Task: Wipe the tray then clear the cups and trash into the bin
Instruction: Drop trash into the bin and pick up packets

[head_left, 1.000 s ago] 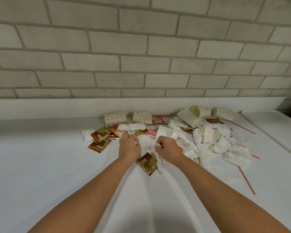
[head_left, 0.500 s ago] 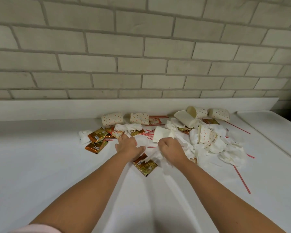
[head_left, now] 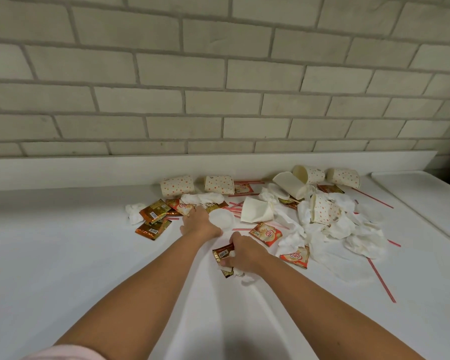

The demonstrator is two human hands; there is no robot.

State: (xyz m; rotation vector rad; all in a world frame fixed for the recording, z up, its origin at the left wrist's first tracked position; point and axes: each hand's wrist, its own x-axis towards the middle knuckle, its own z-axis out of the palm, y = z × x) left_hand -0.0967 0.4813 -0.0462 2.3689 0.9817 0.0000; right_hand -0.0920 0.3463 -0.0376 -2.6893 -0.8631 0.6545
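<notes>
- Against the ledge (head_left: pixel 89 170) below the brick wall (head_left: pixel 218 74), the litter lies scattered over a white surface (head_left: pixel 63 255), mostly right of centre
- Five dotted paper cups (head_left: pixel 177 185), cream with orange spots, lie tipped over: two side by side at the back left, two at the back right, one among the tissues
- Two plain white cups (head_left: pixel 256 210) also lie on their sides, the nearer one squashed flat at its mouth
- Crumpled tissues (head_left: pixel 361 235) are heaped on the right, touching the cups there
- Red-striped straws (head_left: pixel 379 279) lie loose around and under the heap
- Gold-brown sachets (head_left: pixel 153 211) overlap at the left of the pile; red-and-white sachets (head_left: pixel 265 233) lie flat nearer the middle
- The left hand (head_left: pixel 199 224) reaches into the pile just beside a round white lid (head_left: pixel 220 219); its fingertips are hidden, so I cannot tell whether it grasps anything
- The right hand (head_left: pixel 242 253), closer to the body, is curled round a brown sachet (head_left: pixel 222 253) with a barcode, together with a tissue wad (head_left: pixel 240 274) bulging out below the palm
- A pink sleeve (head_left: pixel 63 353) shows at the lower left edge
</notes>
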